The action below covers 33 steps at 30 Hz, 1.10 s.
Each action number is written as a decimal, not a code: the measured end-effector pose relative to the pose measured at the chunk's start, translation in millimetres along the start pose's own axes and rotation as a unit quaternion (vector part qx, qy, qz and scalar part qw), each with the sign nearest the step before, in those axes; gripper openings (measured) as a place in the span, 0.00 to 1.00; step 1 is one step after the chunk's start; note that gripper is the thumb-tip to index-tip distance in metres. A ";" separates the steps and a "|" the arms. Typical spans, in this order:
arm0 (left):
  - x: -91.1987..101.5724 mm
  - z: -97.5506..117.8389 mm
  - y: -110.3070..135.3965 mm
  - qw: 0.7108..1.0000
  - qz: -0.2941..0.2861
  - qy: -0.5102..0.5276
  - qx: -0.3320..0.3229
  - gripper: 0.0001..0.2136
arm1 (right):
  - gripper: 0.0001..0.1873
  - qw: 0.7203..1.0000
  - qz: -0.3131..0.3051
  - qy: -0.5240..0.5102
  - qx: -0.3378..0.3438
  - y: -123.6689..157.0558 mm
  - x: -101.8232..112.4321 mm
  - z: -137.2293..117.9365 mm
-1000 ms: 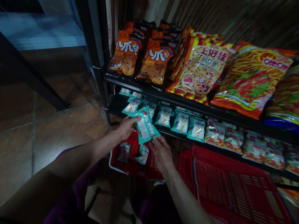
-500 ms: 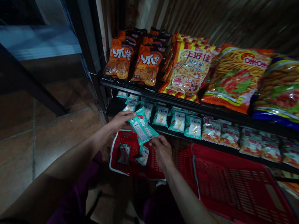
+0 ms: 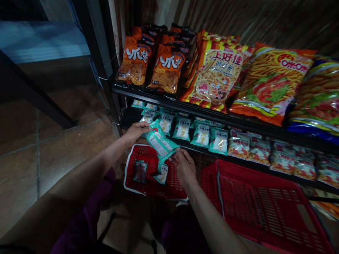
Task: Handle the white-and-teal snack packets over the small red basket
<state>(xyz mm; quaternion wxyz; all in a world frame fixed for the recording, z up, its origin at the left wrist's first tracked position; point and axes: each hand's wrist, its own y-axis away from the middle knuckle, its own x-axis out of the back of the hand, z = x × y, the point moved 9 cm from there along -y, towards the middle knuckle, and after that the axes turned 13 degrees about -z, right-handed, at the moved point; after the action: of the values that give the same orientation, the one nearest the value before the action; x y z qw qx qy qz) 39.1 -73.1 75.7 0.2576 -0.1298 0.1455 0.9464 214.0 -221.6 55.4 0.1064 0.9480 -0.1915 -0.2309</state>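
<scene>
In the last second, the green packet (image 3: 159, 141) was turned a little: at first it pointed more toward the near side, and then it lay slantwise, from far left to near right. The left hand (image 3: 137, 132) had its thumb over the packet's face before; at this moment it pinched only the far-left corner. The right hand (image 3: 184, 164) pinched the near-right end. The packet was in the air, above the far part of the left red basket (image 3: 150, 191), with its pale printed panel upward. The dark packet (image 3: 140, 172) and the small green packet (image 3: 162, 174) remained inside this basket. In my judgement, the packet was being inspected, and it was not yet put down.
</scene>
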 end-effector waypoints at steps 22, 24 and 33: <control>11.2 -21.3 3.7 0.992 0.106 0.029 0.058 0.09 | 0.16 0.999 0.006 0.035 0.036 0.9 1.2 -4.8; 11.1 -20.7 3.0 0.993 0.104 0.027 0.055 0.09 | 0.16 0.999 0.007 0.038 0.034 0.2 2.4 -3.0; 11.3 -18.2 2.9 0.994 0.099 0.023 0.048 0.07 | 0.15 0.999 0.019 0.033 0.030 -0.4 5.0 -0.9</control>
<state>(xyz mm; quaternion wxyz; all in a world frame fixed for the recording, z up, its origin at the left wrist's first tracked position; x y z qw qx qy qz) 31.3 -76.6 55.8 0.1650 -0.1235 0.2092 0.9559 218.7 -223.1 54.1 0.0885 0.9541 -0.2126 -0.1912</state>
